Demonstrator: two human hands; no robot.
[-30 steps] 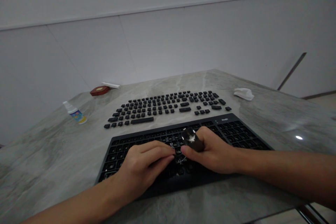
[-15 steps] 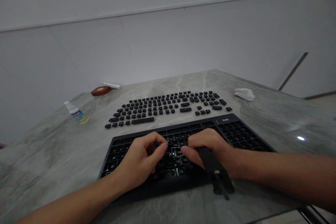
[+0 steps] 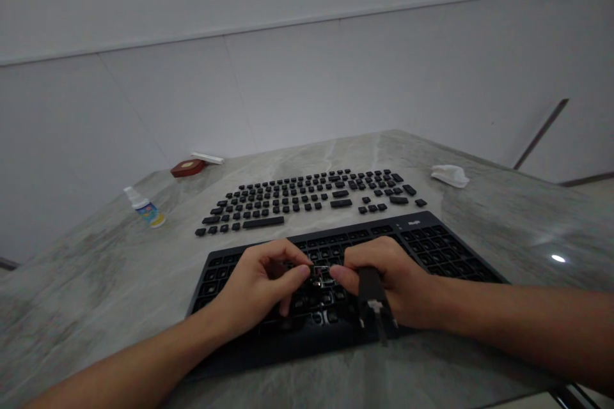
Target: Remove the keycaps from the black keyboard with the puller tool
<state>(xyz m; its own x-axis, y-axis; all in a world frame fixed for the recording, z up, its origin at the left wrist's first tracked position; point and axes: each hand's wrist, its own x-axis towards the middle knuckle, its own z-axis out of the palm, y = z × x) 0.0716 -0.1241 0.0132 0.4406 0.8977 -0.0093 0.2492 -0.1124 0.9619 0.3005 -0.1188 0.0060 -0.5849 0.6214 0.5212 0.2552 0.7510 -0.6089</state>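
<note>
Gripping one black tool (image 3: 369, 287) with right hand (image 3: 398, 275), left hand (image 3: 261, 278) near-pinched, can't tell if holding anything; one keyboard (image 3: 441, 249), marbled table (image 3: 119, 281), pale wall (image 3: 288, 89).

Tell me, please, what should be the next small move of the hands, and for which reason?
I would probably firm the pinch of the left hand at the thin shiny wire over the black keyboard. The wire seems to run between both hands, and the right hand also grips a black pronged tool, so the left looks freer to control it.
</note>
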